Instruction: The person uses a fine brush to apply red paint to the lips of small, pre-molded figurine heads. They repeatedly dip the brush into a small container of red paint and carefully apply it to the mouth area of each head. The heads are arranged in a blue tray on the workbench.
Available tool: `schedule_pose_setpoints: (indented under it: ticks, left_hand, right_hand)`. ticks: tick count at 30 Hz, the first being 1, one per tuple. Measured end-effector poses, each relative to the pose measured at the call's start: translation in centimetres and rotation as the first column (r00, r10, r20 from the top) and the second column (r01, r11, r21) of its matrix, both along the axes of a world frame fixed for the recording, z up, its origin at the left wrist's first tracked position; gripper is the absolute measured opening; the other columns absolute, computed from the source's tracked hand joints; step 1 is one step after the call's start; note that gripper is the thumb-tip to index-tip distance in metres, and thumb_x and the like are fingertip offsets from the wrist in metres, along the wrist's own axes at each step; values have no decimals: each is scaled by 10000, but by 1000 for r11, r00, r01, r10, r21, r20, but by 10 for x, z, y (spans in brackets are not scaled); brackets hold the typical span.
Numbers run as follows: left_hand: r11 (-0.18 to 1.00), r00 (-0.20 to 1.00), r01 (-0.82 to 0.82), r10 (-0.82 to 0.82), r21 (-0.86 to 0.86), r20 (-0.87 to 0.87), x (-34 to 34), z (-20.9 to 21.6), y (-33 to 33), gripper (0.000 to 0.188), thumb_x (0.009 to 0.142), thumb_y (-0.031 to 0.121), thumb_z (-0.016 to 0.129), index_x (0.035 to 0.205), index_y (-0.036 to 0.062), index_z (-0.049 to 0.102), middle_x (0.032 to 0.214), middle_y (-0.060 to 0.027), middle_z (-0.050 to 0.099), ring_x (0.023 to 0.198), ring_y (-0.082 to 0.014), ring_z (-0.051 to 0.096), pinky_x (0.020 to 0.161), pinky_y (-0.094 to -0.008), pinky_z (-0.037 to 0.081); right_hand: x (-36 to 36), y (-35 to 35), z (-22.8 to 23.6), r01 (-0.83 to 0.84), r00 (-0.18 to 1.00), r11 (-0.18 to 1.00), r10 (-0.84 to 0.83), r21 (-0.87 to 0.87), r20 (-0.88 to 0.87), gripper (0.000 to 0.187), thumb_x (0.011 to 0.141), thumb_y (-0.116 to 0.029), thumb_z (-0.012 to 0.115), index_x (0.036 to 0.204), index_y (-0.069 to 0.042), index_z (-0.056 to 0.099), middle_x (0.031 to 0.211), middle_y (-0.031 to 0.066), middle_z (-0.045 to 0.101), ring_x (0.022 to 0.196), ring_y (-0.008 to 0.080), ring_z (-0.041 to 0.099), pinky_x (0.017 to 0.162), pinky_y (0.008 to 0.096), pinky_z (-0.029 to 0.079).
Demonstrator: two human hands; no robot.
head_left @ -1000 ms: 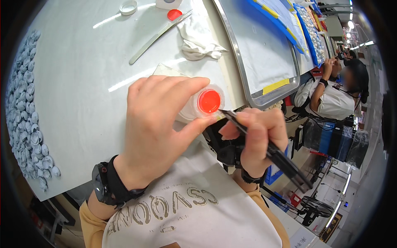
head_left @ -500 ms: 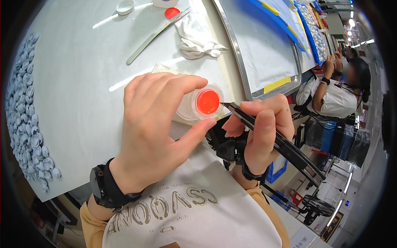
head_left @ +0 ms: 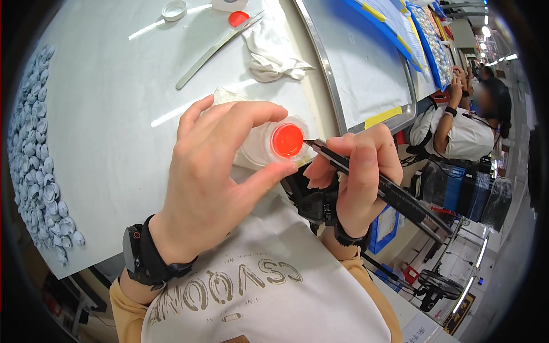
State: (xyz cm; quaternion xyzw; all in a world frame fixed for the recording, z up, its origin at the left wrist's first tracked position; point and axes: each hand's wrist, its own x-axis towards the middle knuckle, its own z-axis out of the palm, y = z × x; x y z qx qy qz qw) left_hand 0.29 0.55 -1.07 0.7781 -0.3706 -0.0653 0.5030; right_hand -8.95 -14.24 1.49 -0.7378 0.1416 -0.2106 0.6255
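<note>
A small translucent plastic jar with a bright red round surface at its mouth sits near the table's right edge. My left hand curves around it, index finger and thumb gripping its rim from far and near sides; the other fingers lie off to the left. In my right hand is a black utility knife, pinched near its front. Its blade tip meets the jar's rim at the right edge of the red surface. Whether that surface is a lid or a filling, I cannot tell.
Metal tweezers, a red cap, a white ring-shaped lid and a crumpled white cloth lie beyond. Many grey-white shell-like pieces line the left edge. A metal tray stands right; a co-worker sits farther off.
The outer fingers of my left hand have spread slightly apart. My right hand and the knife have shifted slightly left, the tip staying at the rim. The co-worker's hands moved a little.
</note>
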Motion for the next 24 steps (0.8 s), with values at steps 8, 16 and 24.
schedule_pose_setpoints:
  ticks: [8, 16, 24]
  left_hand:
    - [1000, 1000, -4, 4, 5, 21, -1, 0, -1, 426, 660, 152, 775, 1040, 59, 607, 999, -63, 662, 952, -247, 626, 1013, -460, 304]
    - [1000, 1000, -6, 6, -3, 26, 0, 0, -2, 421, 660, 155, 774, 1031, 51, 604, 986, -63, 660, 938, -255, 621, 999, -455, 318]
    - [1000, 1000, 10, -9, -13, 26, 0, 0, -2, 427, 651, 125, 774, 1028, 29, 598, 986, -86, 655, 933, -267, 619, 972, -415, 357]
  right_hand:
    - [3, -11, -12, -59, 998, 960, 55, 272, 23, 293, 970, -263, 432, 856, -4, 506, 587, 123, 592, 442, 106, 511, 415, 220, 406]
    - [4, -18, -24, -115, 993, 892, 89, 437, 81, 334, 979, -292, 395, 875, 4, 511, 578, 168, 584, 401, 146, 514, 388, 220, 419]
    - [6, -17, -26, -109, 992, 830, 57, 547, 111, 343, 985, -272, 371, 877, 23, 509, 554, 185, 563, 380, 179, 508, 372, 238, 429]
